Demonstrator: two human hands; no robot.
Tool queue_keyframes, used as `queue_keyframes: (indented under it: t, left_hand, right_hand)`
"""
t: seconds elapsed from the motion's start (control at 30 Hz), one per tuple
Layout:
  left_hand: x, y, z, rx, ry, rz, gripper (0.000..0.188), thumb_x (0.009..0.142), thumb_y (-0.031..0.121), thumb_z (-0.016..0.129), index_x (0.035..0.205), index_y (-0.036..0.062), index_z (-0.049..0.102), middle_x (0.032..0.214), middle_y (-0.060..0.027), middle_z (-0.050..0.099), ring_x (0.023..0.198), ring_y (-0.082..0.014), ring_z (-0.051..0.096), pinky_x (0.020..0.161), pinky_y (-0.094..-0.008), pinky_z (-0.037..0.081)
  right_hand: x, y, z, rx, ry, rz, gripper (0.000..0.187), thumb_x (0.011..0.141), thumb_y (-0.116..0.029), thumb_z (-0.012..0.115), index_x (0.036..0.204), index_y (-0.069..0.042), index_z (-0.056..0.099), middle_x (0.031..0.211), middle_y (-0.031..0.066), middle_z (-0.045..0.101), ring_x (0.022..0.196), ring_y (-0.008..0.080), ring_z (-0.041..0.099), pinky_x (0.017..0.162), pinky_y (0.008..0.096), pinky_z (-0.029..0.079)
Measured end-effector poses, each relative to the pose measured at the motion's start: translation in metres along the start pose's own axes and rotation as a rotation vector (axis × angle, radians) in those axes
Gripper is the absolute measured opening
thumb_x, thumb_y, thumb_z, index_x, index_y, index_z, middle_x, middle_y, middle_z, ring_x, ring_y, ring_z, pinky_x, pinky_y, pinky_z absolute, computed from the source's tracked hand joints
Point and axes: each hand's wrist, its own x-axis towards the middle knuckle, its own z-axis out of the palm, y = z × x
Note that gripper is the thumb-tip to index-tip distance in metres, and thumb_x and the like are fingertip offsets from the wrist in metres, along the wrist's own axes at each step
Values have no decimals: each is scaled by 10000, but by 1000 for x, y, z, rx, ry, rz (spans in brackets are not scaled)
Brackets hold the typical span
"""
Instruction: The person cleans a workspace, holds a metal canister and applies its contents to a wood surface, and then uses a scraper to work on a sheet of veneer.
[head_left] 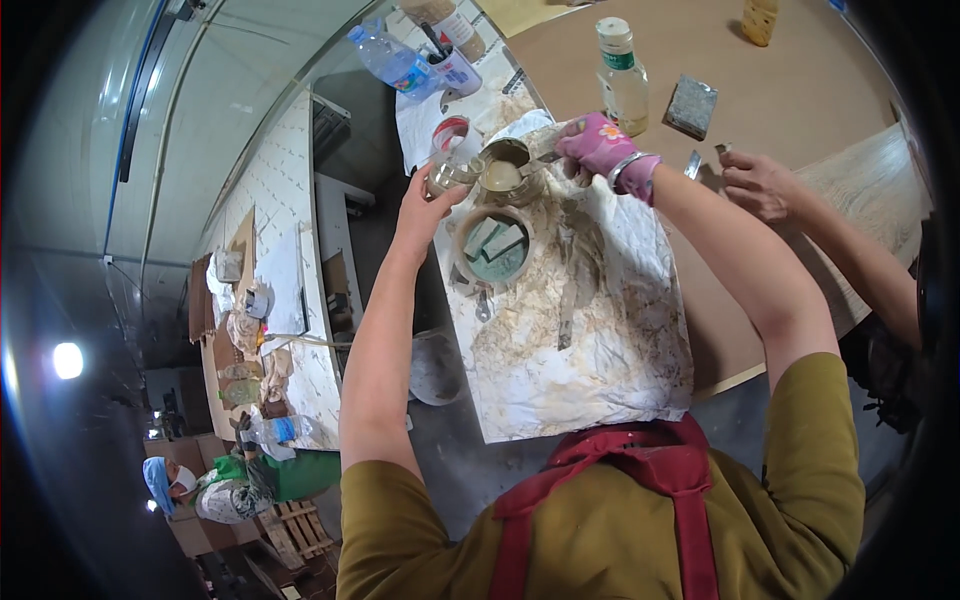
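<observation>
Bare, with its fingers wrapped round a clear jar, my left hand holds it close against the left rim of a stained can. Pale, creamy liquid shows inside that can. My right hand, in a pink flowered glove, is closed on a putty knife, whose blade reaches over the can's right rim. The glove hides the knife's handle. Just below the can stands a round bowl of greenish water with several small grey blocks in it.
A smeared white sheet covers the bench, with a metal strip on it. Beyond stand a glass bottle, a grey block and a plastic bottle. At right, another person's hand holds a small tool. Another person works far left.
</observation>
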Motion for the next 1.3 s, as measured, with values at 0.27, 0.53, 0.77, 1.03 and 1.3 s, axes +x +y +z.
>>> queue_keyframes:
  t: [0.27,0.53,0.77,1.03,1.3]
  left_hand:
    - [-16,-7,4,-166,-24,23,655,740,180,697,1286,79,349,1100,-6,533,947,-96,511,768,-250,425]
    - [-51,-21,2,-715,-51,-65,419,833,144,608,1201,108,413,1141,-29,516,1019,-162,523,859,-332,447]
    - [-118,-7,37,-540,-229,132,681,698,-67,659,1285,81,347,1206,-46,469,1118,-159,456,927,-295,392]
    - [-173,-7,69,-529,-398,203,807,597,66,799,1254,98,330,1231,-43,452,1148,-172,431,965,-298,346]
    - [-224,14,149,-491,-932,138,765,643,-64,684,1314,35,332,1246,-69,436,1140,-180,440,956,-306,375]
  right_hand:
    - [2,-4,-1,7,36,15,161,788,-115,543,787,32,608,577,107,597,399,165,542,374,259,426]
    - [-29,-32,-5,398,-80,-79,134,841,-108,549,901,8,580,606,56,575,452,106,530,392,218,420]
    - [-113,-70,21,-41,-296,-217,168,822,-136,528,897,10,561,581,33,529,507,85,491,441,221,397]
    - [-228,-78,33,-415,-97,-307,151,752,-84,522,865,0,575,626,95,552,537,156,538,535,296,436]
    - [-350,-20,17,-443,240,-231,253,812,-165,560,1008,-6,579,825,183,618,717,274,621,659,340,482]
